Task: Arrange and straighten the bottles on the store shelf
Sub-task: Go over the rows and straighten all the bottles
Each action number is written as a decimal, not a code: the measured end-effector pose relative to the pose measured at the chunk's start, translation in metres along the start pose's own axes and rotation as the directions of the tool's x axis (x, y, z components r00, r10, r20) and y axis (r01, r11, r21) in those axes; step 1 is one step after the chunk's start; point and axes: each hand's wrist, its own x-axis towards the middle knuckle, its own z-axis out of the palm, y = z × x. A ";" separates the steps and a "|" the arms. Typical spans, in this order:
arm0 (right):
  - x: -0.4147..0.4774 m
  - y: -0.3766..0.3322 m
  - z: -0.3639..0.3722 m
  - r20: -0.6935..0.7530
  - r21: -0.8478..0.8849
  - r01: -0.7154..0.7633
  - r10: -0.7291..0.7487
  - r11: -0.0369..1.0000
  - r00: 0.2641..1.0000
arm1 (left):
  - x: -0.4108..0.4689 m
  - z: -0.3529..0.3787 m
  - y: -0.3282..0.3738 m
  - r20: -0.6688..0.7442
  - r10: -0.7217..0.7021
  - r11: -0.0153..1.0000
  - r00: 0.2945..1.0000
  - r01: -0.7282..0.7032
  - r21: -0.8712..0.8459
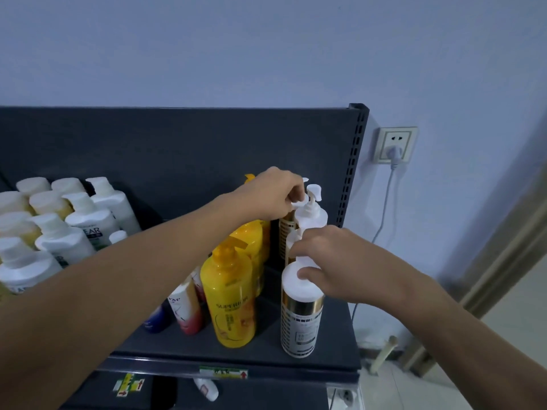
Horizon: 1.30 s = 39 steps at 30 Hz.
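Note:
On the dark shelf (325,329), at its right end, stands a row of white pump bottles with gold bands. My left hand (272,196) pinches the pump head of the rear white bottle (312,216). My right hand (331,261) covers the pump of the front white bottle (300,312), thumb on its shoulder. Between them a middle white bottle (293,241) is mostly hidden. To their left, yellow pump bottles (233,300) stand in a line running back.
White-capped bottles (74,229) crowd the shelf's left side. Small red and blue bottles (186,309) stand beside the yellow ones. A wall socket (395,146) with a plugged cable is to the right. A lower shelf holds a fallen white bottle (207,389).

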 end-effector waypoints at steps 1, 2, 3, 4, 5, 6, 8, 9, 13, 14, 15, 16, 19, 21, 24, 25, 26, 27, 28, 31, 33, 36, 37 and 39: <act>-0.001 0.000 0.000 -0.006 0.008 0.004 -0.004 1.000 1.000 | 0.005 0.001 0.000 -0.021 -0.024 1.000 0.999 0.023 -0.018; -0.002 0.000 0.000 -0.012 0.014 0.011 -0.011 1.000 1.000 | 0.009 0.002 0.000 -0.021 -0.044 0.998 0.999 0.043 -0.046; -0.003 0.000 0.000 -0.017 0.025 0.014 -0.013 1.000 1.000 | 0.013 0.003 0.000 -0.003 -0.059 0.996 0.998 0.058 -0.073; -0.004 0.000 -0.002 -0.022 0.047 0.004 -0.003 0.999 1.000 | 0.019 0.004 0.001 0.018 -0.066 0.994 0.998 0.068 -0.090; -0.005 0.002 -0.005 -0.031 0.077 -0.018 0.021 0.997 0.999 | 0.024 0.006 0.000 0.032 -0.072 0.993 0.997 0.075 -0.090; -0.004 0.004 -0.008 -0.049 0.100 -0.048 0.053 0.994 0.997 | 0.029 0.007 -0.002 0.034 -0.077 0.995 0.996 0.079 -0.068; 0.000 0.015 -0.013 -0.110 0.119 -0.119 0.132 0.986 0.985 | 0.039 0.009 -0.008 0.014 -0.105 0.994 0.994 0.105 0.008; 0.003 0.023 -0.015 -0.146 0.127 -0.162 0.180 0.979 0.973 | 0.043 0.010 -0.012 0.000 -0.120 0.992 0.993 0.120 0.046; 0.027 0.055 -0.019 -0.243 0.134 -0.318 0.342 0.939 0.908 | 0.055 0.013 -0.021 -0.046 -0.138 0.962 0.989 0.145 0.230; 0.036 0.061 -0.019 -0.256 0.148 -0.344 0.372 0.927 0.892 | 0.058 0.014 -0.023 -0.061 -0.148 0.956 0.987 0.158 0.247; 0.046 0.066 -0.018 -0.263 0.169 -0.364 0.398 0.916 0.879 | 0.062 0.015 -0.025 -0.066 -0.162 0.956 0.985 0.173 0.236; 0.056 0.070 -0.017 -0.262 0.186 -0.377 0.416 0.907 0.871 | 0.065 0.016 -0.026 -0.055 -0.176 0.962 0.983 0.184 0.200; 0.085 0.078 -0.009 -0.205 0.176 -0.418 0.449 0.891 0.870 | 0.073 0.018 -0.031 0.013 -0.195 0.977 0.981 0.193 0.094; 0.097 0.082 -0.002 -0.157 0.149 -0.451 0.471 0.880 0.868 | 0.077 0.020 -0.032 0.026 -0.218 0.973 0.976 0.215 0.087; 0.107 0.089 0.008 -0.156 0.136 -0.469 0.486 0.873 0.860 | 0.085 0.021 -0.036 0.012 -0.230 0.971 0.973 0.229 0.076; 0.107 0.090 0.009 -0.168 0.127 -0.463 0.479 0.877 0.861 | 0.087 0.021 -0.036 0.009 -0.230 0.971 0.973 0.228 0.072; 0.107 0.090 0.009 -0.176 0.118 -0.453 0.468 0.884 0.866 | 0.088 0.021 -0.036 0.009 -0.224 0.972 0.974 0.223 0.070; 0.106 0.090 0.008 -0.181 0.111 -0.439 0.453 0.891 0.873 | 0.089 0.020 -0.036 0.009 -0.217 0.974 0.976 0.216 0.066; 0.106 0.090 0.007 -0.181 0.110 -0.423 0.436 0.900 0.881 | 0.091 0.021 -0.035 0.010 -0.211 0.976 0.977 0.210 0.059; 0.106 0.088 0.003 -0.170 0.102 -0.374 0.387 0.922 0.906 | 0.093 0.024 -0.032 0.012 -0.187 0.981 0.982 0.186 0.051; 0.106 0.087 0.002 -0.163 0.101 -0.361 0.374 0.927 0.913 | 0.095 0.025 -0.031 0.016 -0.174 0.984 0.985 0.174 0.038; 0.106 0.087 0.001 -0.165 0.093 -0.354 0.365 0.931 0.916 | 0.096 0.025 -0.030 0.032 -0.172 0.985 0.985 0.170 0.039; 0.106 0.086 0.001 -0.167 0.096 -0.354 0.366 0.930 0.915 | 0.097 0.026 -0.030 0.034 -0.170 0.985 0.985 0.168 0.040; 0.106 0.086 0.001 -0.171 0.105 -0.358 0.372 0.928 0.913 | 0.098 0.027 -0.031 0.036 -0.166 0.986 0.986 0.164 0.036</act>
